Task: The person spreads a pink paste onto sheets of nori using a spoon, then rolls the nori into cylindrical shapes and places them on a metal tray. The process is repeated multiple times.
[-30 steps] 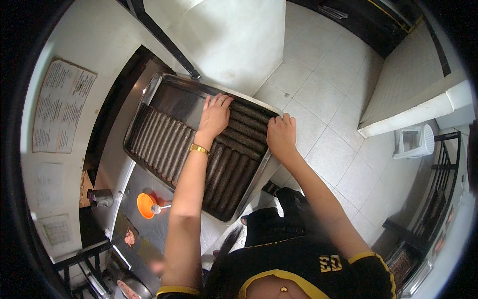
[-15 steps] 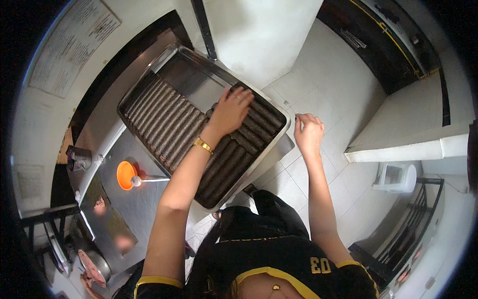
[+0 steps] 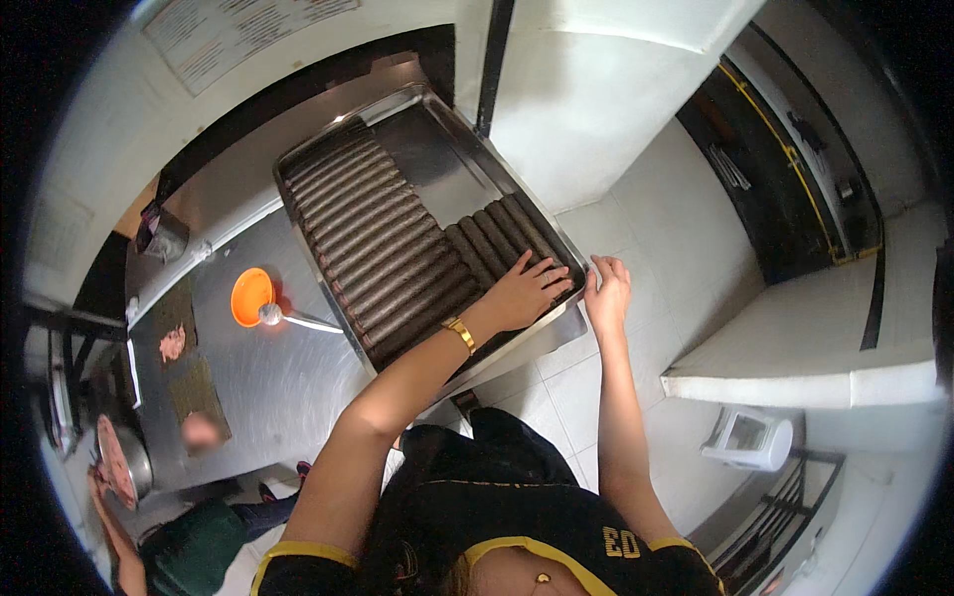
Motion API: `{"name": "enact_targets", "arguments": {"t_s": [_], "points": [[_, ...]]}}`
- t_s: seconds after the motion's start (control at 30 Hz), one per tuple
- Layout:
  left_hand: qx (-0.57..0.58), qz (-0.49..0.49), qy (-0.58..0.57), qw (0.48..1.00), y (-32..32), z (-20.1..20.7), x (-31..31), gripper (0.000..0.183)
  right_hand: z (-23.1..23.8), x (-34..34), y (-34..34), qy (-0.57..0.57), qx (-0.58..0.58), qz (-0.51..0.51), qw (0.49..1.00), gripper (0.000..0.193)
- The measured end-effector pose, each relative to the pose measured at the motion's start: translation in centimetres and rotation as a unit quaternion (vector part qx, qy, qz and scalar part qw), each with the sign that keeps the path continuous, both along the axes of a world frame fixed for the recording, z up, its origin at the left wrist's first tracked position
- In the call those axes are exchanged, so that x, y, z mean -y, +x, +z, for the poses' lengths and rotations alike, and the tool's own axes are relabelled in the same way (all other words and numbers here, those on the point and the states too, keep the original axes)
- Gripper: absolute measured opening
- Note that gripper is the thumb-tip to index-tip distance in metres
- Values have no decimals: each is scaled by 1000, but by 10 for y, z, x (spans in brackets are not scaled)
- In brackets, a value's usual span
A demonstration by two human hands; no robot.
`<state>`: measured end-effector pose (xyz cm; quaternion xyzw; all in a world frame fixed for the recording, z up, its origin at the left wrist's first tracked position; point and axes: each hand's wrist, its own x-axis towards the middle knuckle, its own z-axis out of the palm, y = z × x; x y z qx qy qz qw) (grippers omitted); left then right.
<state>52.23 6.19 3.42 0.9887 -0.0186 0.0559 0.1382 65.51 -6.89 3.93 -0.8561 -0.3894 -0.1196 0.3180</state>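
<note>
A large metal tray (image 3: 465, 185) holds long rows of dark, seaweed-wrapped rolls (image 3: 383, 233), with bare metal at its far end. A shorter group of the rolls (image 3: 492, 238) lies along the right side. My left hand (image 3: 527, 295), with a gold watch-like band on the wrist, lies over rolls near the tray's right corner, palm down and fingers spread. Part of those rolls is hidden under the hand and forearm. At the same corner, my right hand (image 3: 608, 290) is at the outer rim with its thumb and bent fingers closed on the edge.
Left of the tray, an orange bowl (image 3: 252, 296) and a long-handled spoon (image 3: 273, 315) lie on the steel table (image 3: 268, 397). Beyond are dark sheets with pink filling (image 3: 173, 344). A co-worker's arm (image 3: 119, 541) reaches to a metal bowl (image 3: 134, 467). A white wall (image 3: 596, 89) stands behind the tray.
My left hand has slid from the middle of the right-hand rolls toward the tray's right corner. My right hand, earlier apart from the tray, is at its rim. The view has turned.
</note>
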Motion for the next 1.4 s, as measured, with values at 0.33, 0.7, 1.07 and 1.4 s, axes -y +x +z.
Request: {"name": "enact_targets", "arguments": {"t_s": [0.33, 0.7, 1.07, 1.4], "points": [[78, 225, -46, 970, -126, 37, -11, 51, 0, -51, 10, -17, -45, 243, 969, 33], [229, 549, -144, 791, -258, 19, 16, 39, -22, -84, 32, -111, -110, 307, 939, 43], [207, 607, -101, 761, -294, -28, 30, 35, 22, -91, 19, -145, -95, 277, 945, 44], [193, 607, -92, 766, -293, -34, 31, 32, -22, -100, 27, -147, -61, 363, 918, 72]]}}
